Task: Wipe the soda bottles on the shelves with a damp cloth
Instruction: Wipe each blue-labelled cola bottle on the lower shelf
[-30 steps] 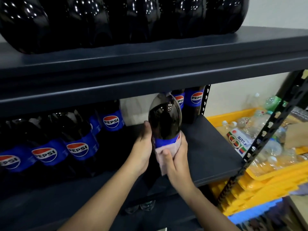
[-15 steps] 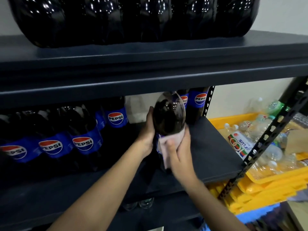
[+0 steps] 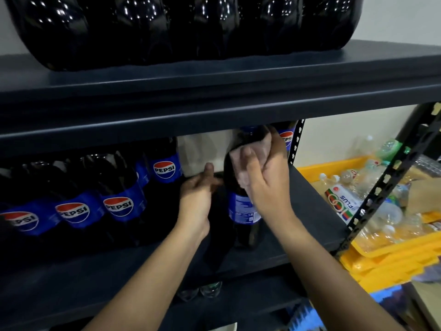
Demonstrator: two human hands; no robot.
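Note:
A large Pepsi soda bottle (image 3: 242,209) with a blue label stands upright on the dark middle shelf (image 3: 303,211). My right hand (image 3: 267,182) holds a pale pink cloth (image 3: 259,149) and presses it against the bottle's upper shoulder, just under the shelf above. My left hand (image 3: 196,189) grips the bottle's left side at mid height, thumb pointing up. The bottle's cap is hidden behind the upper shelf edge and the cloth.
Several more Pepsi bottles (image 3: 119,201) line the same shelf to the left, and one stands behind at the right (image 3: 286,137). A wrapped pack of dark bottles (image 3: 181,27) sits on the upper shelf (image 3: 214,96). Yellow crates (image 3: 393,254) with empty plastic bottles lie beyond the shelf post (image 3: 381,187).
The bottle went from tilted and lifted in both hands to standing upright on the shelf. My right hand slid the cloth up from the label to the bottle's shoulder.

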